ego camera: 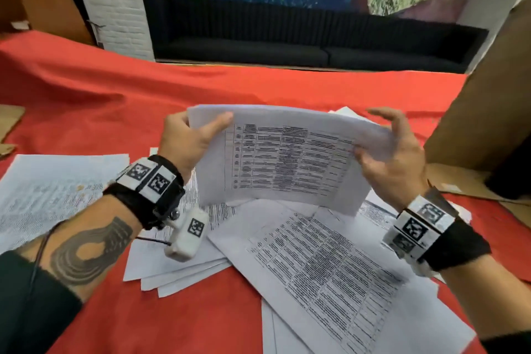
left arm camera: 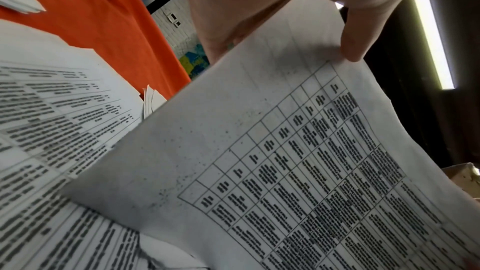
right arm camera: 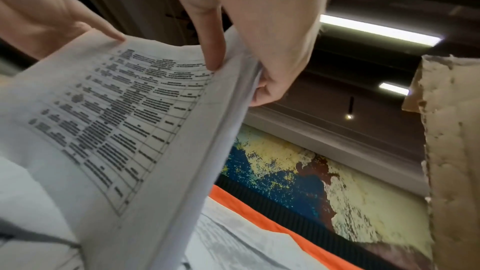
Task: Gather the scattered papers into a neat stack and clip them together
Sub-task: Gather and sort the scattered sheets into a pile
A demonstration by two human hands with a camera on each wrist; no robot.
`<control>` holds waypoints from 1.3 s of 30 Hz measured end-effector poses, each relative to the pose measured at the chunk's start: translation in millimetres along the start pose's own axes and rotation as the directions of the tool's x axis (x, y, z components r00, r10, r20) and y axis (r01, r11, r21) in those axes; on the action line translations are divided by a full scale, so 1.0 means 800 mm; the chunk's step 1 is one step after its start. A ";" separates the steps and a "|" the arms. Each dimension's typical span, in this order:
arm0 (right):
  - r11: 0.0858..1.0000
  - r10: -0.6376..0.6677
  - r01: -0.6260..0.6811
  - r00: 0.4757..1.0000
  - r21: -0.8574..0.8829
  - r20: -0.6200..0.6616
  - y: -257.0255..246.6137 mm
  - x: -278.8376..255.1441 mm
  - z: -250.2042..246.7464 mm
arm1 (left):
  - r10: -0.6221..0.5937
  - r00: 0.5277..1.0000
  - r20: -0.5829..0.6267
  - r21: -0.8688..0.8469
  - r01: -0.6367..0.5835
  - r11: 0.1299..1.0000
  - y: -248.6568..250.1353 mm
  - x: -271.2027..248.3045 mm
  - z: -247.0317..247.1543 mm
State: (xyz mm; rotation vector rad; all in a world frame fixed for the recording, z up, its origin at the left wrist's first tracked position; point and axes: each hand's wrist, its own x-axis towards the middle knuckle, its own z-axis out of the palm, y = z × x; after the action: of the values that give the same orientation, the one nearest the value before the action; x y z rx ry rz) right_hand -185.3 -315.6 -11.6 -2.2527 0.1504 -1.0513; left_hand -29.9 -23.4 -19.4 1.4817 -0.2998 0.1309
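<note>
A sheaf of printed papers (ego camera: pixel 287 158) with tables on them stands upright above the red-covered table (ego camera: pixel 115 95), slightly bowed. My left hand (ego camera: pixel 195 135) pinches its left top corner, thumb (left arm camera: pixel 355 44) on the printed face and fingers behind. My right hand (ego camera: pixel 385 152) pinches the right edge, with one finger (right arm camera: pixel 213 48) on the face and the others behind. The held papers (left arm camera: pixel 285 151) fill the left wrist view, and their edge (right arm camera: pixel 197 151) shows in the right wrist view. More loose sheets (ego camera: pixel 330 267) lie fanned out underneath, and another pile (ego camera: pixel 51 190) lies at the left.
A tall cardboard box (ego camera: pixel 474 109) stands close on the right, its flap (ego camera: pixel 459 181) lying on the cloth. Flat cardboard pieces (ego camera: pixel 8 123) sit at the far left edge. A black sofa (ego camera: pixel 287 37) runs behind the table.
</note>
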 end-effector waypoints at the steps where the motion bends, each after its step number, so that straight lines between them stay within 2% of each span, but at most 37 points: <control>1: 0.999 -0.032 0.033 0.999 -0.030 0.021 0.000 0.000 0.000 | 0.011 1.000 -0.026 0.002 -0.011 1.000 -0.001 0.000 0.001; 5: 0.983 -0.049 0.048 0.999 -0.177 -0.001 0.004 0.012 -0.004 | 0.068 0.992 -0.103 0.035 -0.064 0.997 0.009 0.007 0.013; 7: 0.993 0.032 -0.030 0.999 -0.113 0.016 0.013 0.015 -0.001 | 0.052 0.991 -0.125 0.054 -0.046 0.997 0.007 0.008 0.018; 8: 0.994 0.106 -0.106 0.994 -0.016 0.033 0.016 0.016 0.002 | 0.033 0.994 -0.102 0.050 -0.028 0.998 0.006 0.007 0.021; 10: 0.941 0.271 -0.276 0.961 0.196 0.055 0.019 0.015 0.008 | 0.001 1.000 0.019 0.108 -0.003 0.994 -0.004 0.002 0.019; 12: 0.887 0.360 -0.364 0.930 0.283 0.071 0.023 0.019 0.011 | -0.032 0.988 0.154 0.199 0.001 0.980 -0.015 -0.001 0.013; 13: 0.892 0.369 -0.375 0.927 0.254 0.071 0.020 0.020 0.011 | -0.031 0.985 0.167 0.207 -0.004 0.978 -0.016 -0.002 0.011; 14: 0.922 0.355 -0.358 0.934 0.148 0.045 0.017 0.023 0.009 | -0.015 0.987 0.160 0.202 -0.018 0.979 -0.008 -0.005 0.010; 15: 0.952 0.305 -0.305 0.952 -0.030 -0.007 0.011 0.028 0.006 | 0.017 0.989 0.146 0.211 -0.048 0.976 0.001 0.000 0.011; 17: 0.916 0.093 -0.112 0.993 -0.385 -0.066 -0.011 0.040 0.002 | 0.127 0.980 0.152 0.282 -0.166 0.945 0.037 0.010 0.019; 18: 0.887 -0.034 0.006 0.998 -0.461 -0.051 -0.030 0.046 0.000 | 0.204 0.960 0.193 0.332 -0.259 0.907 0.060 0.012 0.024; 19: 0.882 -0.151 0.129 0.989 -0.453 -0.012 -0.049 0.055 0.000 | 0.295 0.922 0.250 0.371 -0.373 0.851 0.083 0.014 0.030; 21: 0.913 -0.310 0.315 0.949 -0.260 0.061 -0.076 0.076 0.005 | 0.468 0.817 0.336 0.418 -0.575 0.703 0.124 0.013 0.042; 22: 0.932 -0.315 0.324 0.946 -0.166 0.076 -0.085 0.085 0.008 | 0.553 0.776 0.304 0.447 -0.629 0.636 0.138 0.012 0.044; 23: 0.956 -0.279 0.284 0.958 -0.077 0.065 -0.090 0.093 0.009 | 0.645 0.735 0.209 0.487 -0.650 0.583 0.148 0.013 0.045; 24: 0.975 -0.221 0.220 0.974 0.030 0.043 -0.091 0.098 0.010 | 0.714 0.696 0.080 0.514 -0.642 0.568 0.151 0.016 0.042; 25: 0.974 -0.162 0.158 0.987 0.164 0.015 -0.093 0.101 0.009 | 0.745 0.667 -0.033 0.498 -0.635 0.590 0.150 0.020 0.039; 26: 0.944 -0.112 0.108 0.994 0.310 -0.005 -0.093 0.102 0.007 | 0.724 0.684 -0.090 0.398 -0.642 0.655 0.144 0.027 0.035; 27: 0.893 -0.071 0.072 0.997 0.444 -0.018 -0.096 0.099 0.005 | 0.645 0.760 -0.078 0.210 -0.620 0.756 0.137 0.035 0.031; 28: 0.832 -0.039 0.043 0.999 0.553 -0.019 -0.097 0.096 0.005 | 0.538 0.843 -0.007 0.029 -0.538 0.843 0.129 0.041 0.028; 29: 0.783 -0.013 0.023 1.000 0.621 -0.021 -0.101 0.091 0.005 | 0.457 0.885 0.093 -0.087 -0.450 0.889 0.123 0.042 0.023; 31: 0.732 -0.001 0.019 1.000 0.681 -0.027 -0.107 0.081 0.008 | 0.364 0.908 0.210 -0.098 -0.351 0.931 0.123 0.033 0.022; 32: 0.716 0.005 0.017 1.000 0.698 -0.029 -0.106 0.077 0.011 | 0.356 0.913 0.198 -0.047 -0.354 0.934 0.120 0.029 0.025; 34: 0.702 0.036 -0.021 0.999 0.712 -0.005 -0.102 0.066 0.019 | 0.390 0.912 0.125 -0.011 -0.392 0.920 0.113 0.012 0.033; 39: 0.750 0.084 -0.096 0.995 0.654 0.050 -0.089 0.031 0.037 | 0.382 0.923 -0.049 -0.001 -0.383 0.924 0.084 -0.025 0.045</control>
State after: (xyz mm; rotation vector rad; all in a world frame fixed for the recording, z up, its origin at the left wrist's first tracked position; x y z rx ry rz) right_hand -158.1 -253.3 32.7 -1.5884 -0.1099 -0.8543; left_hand -71.1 -51.1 42.0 1.3930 -0.5496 0.4780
